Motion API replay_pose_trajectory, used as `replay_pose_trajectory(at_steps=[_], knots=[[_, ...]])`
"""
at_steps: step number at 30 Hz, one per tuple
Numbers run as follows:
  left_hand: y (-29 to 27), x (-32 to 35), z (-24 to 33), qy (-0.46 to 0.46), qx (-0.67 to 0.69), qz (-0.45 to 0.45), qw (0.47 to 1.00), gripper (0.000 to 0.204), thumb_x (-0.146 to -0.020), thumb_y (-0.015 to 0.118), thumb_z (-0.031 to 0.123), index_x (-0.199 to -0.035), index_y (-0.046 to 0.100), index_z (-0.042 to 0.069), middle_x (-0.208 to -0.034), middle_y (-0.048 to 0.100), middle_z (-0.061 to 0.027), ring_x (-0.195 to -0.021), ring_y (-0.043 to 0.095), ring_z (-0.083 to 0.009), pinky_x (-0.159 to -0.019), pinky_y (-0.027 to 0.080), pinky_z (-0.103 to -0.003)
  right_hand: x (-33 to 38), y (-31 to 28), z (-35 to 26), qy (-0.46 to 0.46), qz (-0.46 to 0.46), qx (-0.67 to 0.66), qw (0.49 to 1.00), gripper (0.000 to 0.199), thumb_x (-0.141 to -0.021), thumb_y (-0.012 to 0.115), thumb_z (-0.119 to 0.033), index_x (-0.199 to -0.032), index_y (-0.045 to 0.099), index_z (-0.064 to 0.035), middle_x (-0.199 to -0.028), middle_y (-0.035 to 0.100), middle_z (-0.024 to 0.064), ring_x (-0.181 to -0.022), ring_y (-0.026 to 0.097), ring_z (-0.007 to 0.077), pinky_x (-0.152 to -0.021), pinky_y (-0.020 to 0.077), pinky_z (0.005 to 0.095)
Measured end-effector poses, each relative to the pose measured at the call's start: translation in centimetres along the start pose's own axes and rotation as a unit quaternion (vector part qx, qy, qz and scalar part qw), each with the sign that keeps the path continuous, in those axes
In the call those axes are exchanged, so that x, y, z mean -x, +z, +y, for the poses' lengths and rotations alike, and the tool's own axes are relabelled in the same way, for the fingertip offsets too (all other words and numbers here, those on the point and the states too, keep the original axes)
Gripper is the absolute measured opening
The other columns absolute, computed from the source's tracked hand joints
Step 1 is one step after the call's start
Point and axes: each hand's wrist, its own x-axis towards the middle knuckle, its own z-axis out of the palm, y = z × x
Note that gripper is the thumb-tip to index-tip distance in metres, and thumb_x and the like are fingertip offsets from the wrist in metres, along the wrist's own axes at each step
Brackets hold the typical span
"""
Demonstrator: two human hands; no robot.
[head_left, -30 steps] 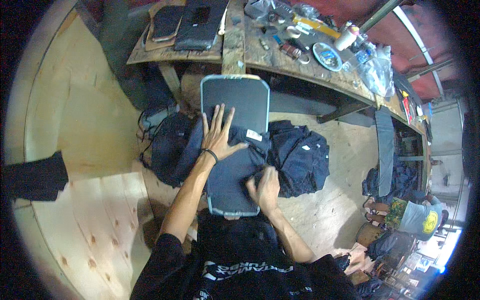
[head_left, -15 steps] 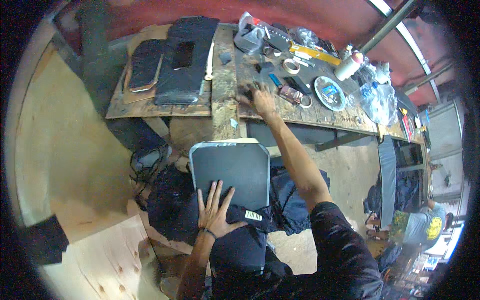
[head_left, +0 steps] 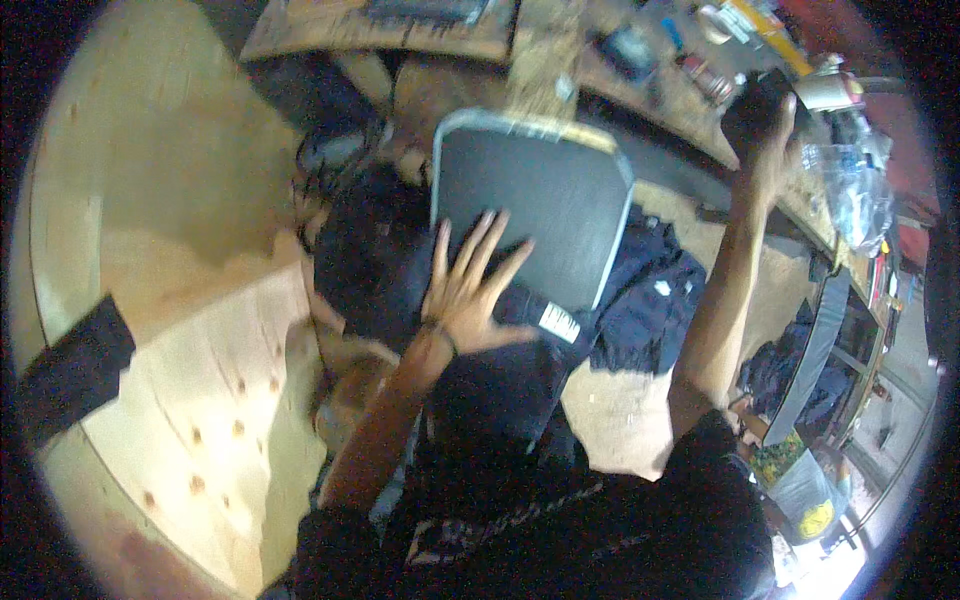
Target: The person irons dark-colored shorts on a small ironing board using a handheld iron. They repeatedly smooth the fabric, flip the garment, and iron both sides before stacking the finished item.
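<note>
One garment (head_left: pixel 520 365) is already covering the near part of the board (head_left: pixel 530 190), not its far part, your left hand (head_left: pixel 475 300) lying flat across both, your right hand (head_left: pixel 767 140) grasping a blurred dark piece (head_left: pixel 750 108) right of the board.

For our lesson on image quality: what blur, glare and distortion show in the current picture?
Head view: apparent motion blur softens the right hand, the dark object it grips and the workbench; head view: bright glare washes out the lower right rim; head view: the fisheye bends the plywood along the left rim, corners black.
</note>
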Motion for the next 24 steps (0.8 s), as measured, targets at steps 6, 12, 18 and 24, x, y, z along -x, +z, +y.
replay_pose_trajectory(at_steps=[6, 12, 18, 24], knots=[[1.0, 0.1, -0.3, 0.024, 0.002, 0.056, 0.998, 0.127, -0.057, 0.083, 0.078, -0.164, 0.035, 0.029, -0.174, 0.016, -0.0197, -0.161, 0.016, -0.0397, -0.126, 0.003, -0.069, 36.0, -7.0, -15.7, -0.207, -0.575, 0.0, 0.792, 0.055, -0.088, 0.058, -0.022, -0.142, 0.063, -0.0115, -0.151, 0.056, 0.0132, -0.139, 0.053, 0.0326, -0.119, 0.0412, 0.0545], [0.8, -0.4, -0.3, 0.094, -0.042, 0.094, 0.99, 0.127, -0.059, 0.079, 0.083, -0.164, 0.035, 0.027, -0.174, 0.016, -0.02, -0.161, 0.015, -0.041, -0.123, 0.005, -0.074, 38.7, -6.9, -13.8, -0.003, -0.696, 0.002, 0.718, 0.064, -0.089, 0.061, -0.011, -0.152, 0.054, -0.0106, -0.162, 0.045, 0.0159, -0.149, 0.044, 0.0373, -0.127, 0.0308, 0.0525], [1.4, -0.7, -0.9, 0.056, -0.032, 0.049, 0.997, 0.124, -0.053, 0.082, 0.082, -0.158, 0.048, 0.025, -0.173, 0.021, -0.0181, -0.16, 0.018, -0.0376, -0.126, 0.005, -0.069, 36.2, -4.2, -12.8, -0.056, -0.665, 0.003, 0.745, 0.078, -0.074, 0.065, -0.024, -0.15, 0.058, -0.0093, -0.159, 0.051, 0.0141, -0.151, 0.042, 0.035, -0.126, 0.0298, 0.0555], [1.6, -0.5, -0.8, 0.036, -0.045, 0.081, 0.995, 0.12, -0.049, 0.086, 0.078, -0.155, 0.051, 0.033, -0.173, 0.022, -0.0175, -0.16, 0.02, -0.0367, -0.127, 0.007, -0.066, 39.5, -6.1, -10.4, -0.031, -0.734, -0.173, 0.656, 0.088, -0.066, 0.076, -0.026, -0.15, 0.058, -0.0094, -0.16, 0.051, 0.0121, -0.151, 0.043, 0.0331, -0.126, 0.0285, 0.0555]])
